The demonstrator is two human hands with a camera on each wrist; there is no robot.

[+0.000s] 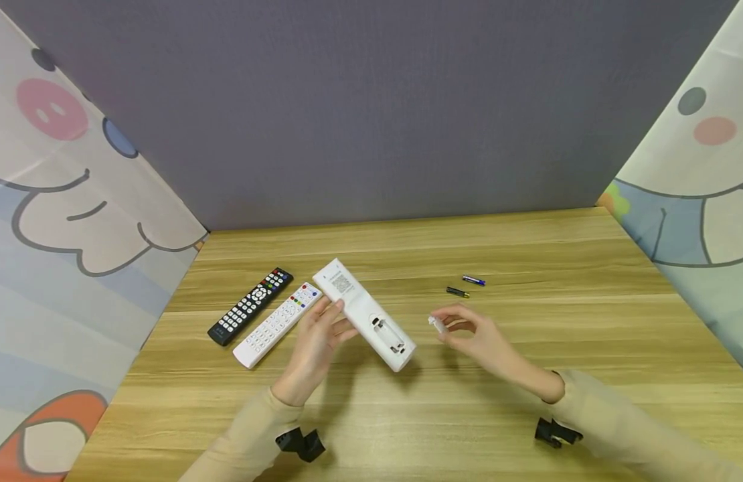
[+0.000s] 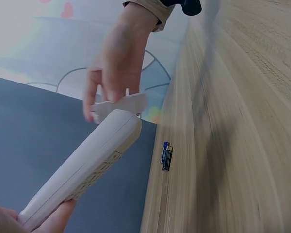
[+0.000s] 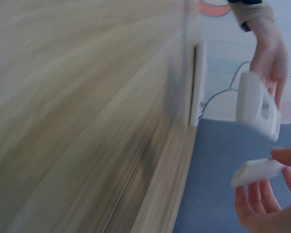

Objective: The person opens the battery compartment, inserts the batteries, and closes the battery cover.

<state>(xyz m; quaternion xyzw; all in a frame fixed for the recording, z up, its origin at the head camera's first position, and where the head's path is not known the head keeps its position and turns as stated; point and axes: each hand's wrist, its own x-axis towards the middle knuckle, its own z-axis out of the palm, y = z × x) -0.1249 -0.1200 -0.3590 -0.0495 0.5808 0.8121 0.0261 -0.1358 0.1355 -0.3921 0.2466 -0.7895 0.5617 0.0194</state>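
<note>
My left hand (image 1: 316, 341) grips a white remote control (image 1: 356, 301) above the table, its back turned up and its battery compartment (image 1: 388, 335) uncovered and without batteries. In the left wrist view the buttons of this remote (image 2: 87, 165) face down toward the table side. To the right, my right hand (image 1: 476, 335) pinches a small white battery cover (image 1: 436, 324) between thumb and fingers. In the head view a gap separates the cover from the remote. The right wrist view shows the cover (image 3: 257, 171) close by the remote's end (image 3: 254, 104).
Two small batteries, one blue (image 1: 474, 280) and one black with a gold end (image 1: 458, 292), lie on the wooden table (image 1: 468, 428) beyond my right hand. A black remote (image 1: 251, 306) and another white remote (image 1: 278, 325) lie at the left. A grey panel (image 1: 377, 114) stands behind the table.
</note>
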